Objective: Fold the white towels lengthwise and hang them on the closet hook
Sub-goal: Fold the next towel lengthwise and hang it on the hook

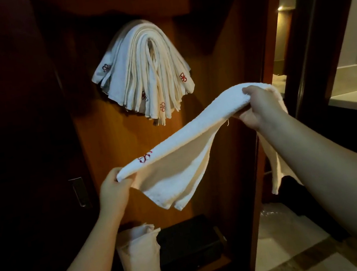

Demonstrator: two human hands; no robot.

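Before the open closet, a folded white towel [181, 144] is stretched in mid-air between both hands — left hand [113, 188] pinching the lower end by the red emblem, right hand [258, 105] gripping the raised end. Behind it, a stack of folded towels [141, 71] hangs draped on the closet's back panel [108, 133] — the hook itself is hidden.

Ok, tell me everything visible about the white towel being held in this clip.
The white terry-cloth towel is folded lengthwise into a long band and stretched slanting in the air before the wooden closet. The left hand pinches its lower end, the right hand grips its higher end. A red embroidered logo sits near the left end. Loose layers sag below the middle, and a tail hangs past the right wrist. It touches nothing else.
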